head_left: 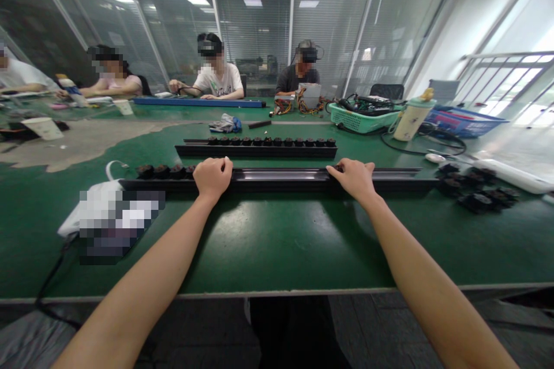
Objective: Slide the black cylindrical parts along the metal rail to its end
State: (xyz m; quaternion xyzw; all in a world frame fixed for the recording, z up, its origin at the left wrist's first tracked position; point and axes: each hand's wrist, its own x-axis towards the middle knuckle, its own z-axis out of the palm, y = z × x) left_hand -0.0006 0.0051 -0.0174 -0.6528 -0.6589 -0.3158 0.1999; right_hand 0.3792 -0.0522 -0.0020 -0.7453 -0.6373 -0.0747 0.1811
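Note:
A long black metal rail [277, 176] lies across the green table in front of me. My left hand [212, 176] is closed over its left part, next to a few small black round parts [162, 171] seated in the rail. My right hand [355, 177] rests on the rail further right, fingers curled over its far edge. What lies under the fingertips is hidden. A second black rail [255, 150] filled with several round parts lies just behind.
A pile of loose black parts [476, 190] sits at the right. A white device with cable [86, 207] lies at the left. A green basket [361, 118], a bottle [411, 118] and a blue tray [463, 121] stand behind. Other people sit across the table.

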